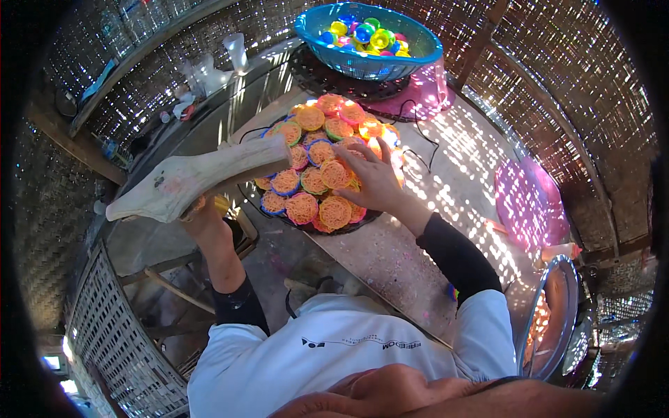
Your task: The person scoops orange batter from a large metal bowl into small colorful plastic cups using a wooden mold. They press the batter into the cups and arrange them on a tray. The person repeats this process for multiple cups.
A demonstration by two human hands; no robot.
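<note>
My left hand grips the underside of a long pale wooden lever that reaches over the left rim of a dark round tray. The tray holds several small coloured cups filled with orange noodle-like strands. My right hand rests on these cups near the tray's right side, fingers spread and touching one of them.
A blue basket of empty coloured cups stands at the back on dark round trays. Pink perforated lids lie to the right. A metal bowl sits at lower right. Woven walls surround the flecked table.
</note>
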